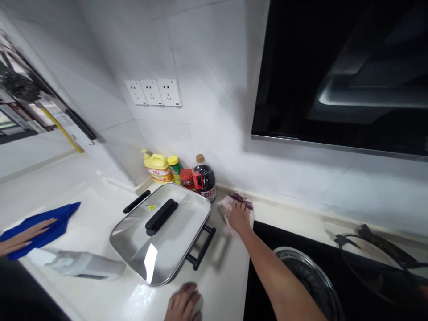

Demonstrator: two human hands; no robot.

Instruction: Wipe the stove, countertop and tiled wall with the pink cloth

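Observation:
My right hand (239,217) presses a pale pink cloth (228,206) with dark red markings against the counter, by the wall and the stove's corner. My left hand (183,303) rests on the counter near the bottom edge, fingers a little bent and apart, holding nothing. Just beyond it stands a rectangular electric pan with a glass lid (180,240). The lid has a black handle (162,217), and a black side handle (201,248) of the pan points toward my right arm.
Along the wall stand a yellow detergent jug (158,168), a green container (175,168), a red-lidded jar (187,178) and a dark sauce bottle (204,178). Another person's hand (31,232) lies on a blue cloth (63,218). A grey-white bottle (82,264) lies nearby. The black stove (264,236) holds a metal ring (310,263).

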